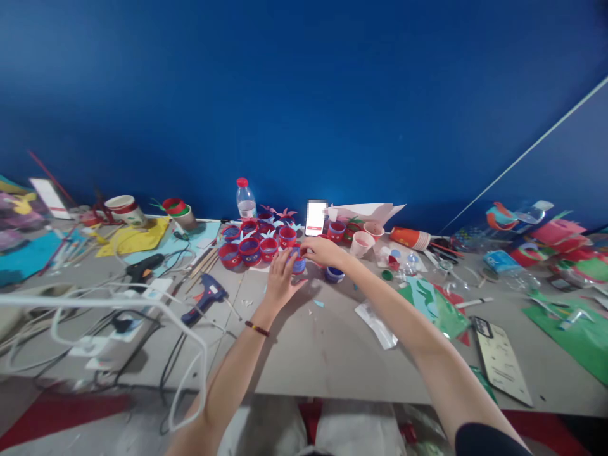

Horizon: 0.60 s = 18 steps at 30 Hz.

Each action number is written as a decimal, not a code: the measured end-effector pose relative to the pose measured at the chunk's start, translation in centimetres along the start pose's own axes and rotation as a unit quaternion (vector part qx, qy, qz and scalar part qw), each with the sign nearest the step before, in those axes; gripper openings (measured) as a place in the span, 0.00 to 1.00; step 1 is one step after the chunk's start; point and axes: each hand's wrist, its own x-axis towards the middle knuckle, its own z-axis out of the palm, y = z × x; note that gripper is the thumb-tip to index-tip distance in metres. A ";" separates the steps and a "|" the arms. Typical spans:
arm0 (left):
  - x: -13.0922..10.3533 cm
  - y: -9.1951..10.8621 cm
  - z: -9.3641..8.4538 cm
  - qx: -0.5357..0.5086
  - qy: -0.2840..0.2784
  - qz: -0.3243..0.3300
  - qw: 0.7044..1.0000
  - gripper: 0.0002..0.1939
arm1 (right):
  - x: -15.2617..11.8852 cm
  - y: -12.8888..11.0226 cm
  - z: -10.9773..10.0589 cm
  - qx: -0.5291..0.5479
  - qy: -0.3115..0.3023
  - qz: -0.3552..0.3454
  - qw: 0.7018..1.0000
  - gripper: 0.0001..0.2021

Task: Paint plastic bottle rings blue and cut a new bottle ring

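A small blue-purple paper cup point(298, 265) is between my hands at the right end of a group of decorated cups. My left hand point(280, 282) is at its left side, fingers stretched toward the rim and thumb spread apart. My right hand point(325, 252) reaches in from the right, fingers bent and closed on the cup's upper edge; its fingertips are partly hidden. Close by on the left stand red cups point(268, 249) and blue-red cups point(249, 251) with eyes and leaf-like paper tops. Another blue cup point(335, 274) sits just under my right wrist.
A lit phone point(316, 218) leans upright behind the cups, near a water bottle point(246, 201). On the left lie a blue glue gun point(209, 294), a power strip point(130, 326) and loose cables. To the right are pink cups point(363, 244), green paper point(434, 307) and a phone point(502, 361).
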 end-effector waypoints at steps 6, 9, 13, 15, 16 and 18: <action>-0.1 -0.2 -0.2 -0.059 0.119 -0.159 0.978 0.37 | 0.1 -0.6 1.1 -0.032 0.003 0.022 0.999 0.08; 0.2 -0.1 -0.6 -0.078 0.145 -0.193 0.967 0.31 | 0.1 -0.9 1.7 -0.040 0.003 0.030 0.999 0.10; 0.5 0.1 -1.0 -0.085 0.140 -0.202 0.966 0.29 | 0.2 -1.0 2.1 -0.046 0.007 0.038 0.998 0.11; 0.4 0.2 -1.0 -0.090 0.133 -0.207 0.965 0.29 | 0.2 -1.0 2.3 -0.047 0.008 0.043 0.998 0.12; 0.4 0.2 -0.9 -0.094 0.128 -0.208 0.965 0.29 | 0.2 -1.0 2.4 -0.046 0.009 0.046 0.998 0.12; 0.2 0.2 -0.9 -0.098 0.122 -0.212 0.965 0.30 | 0.2 -1.1 2.5 -0.045 0.011 0.051 0.998 0.12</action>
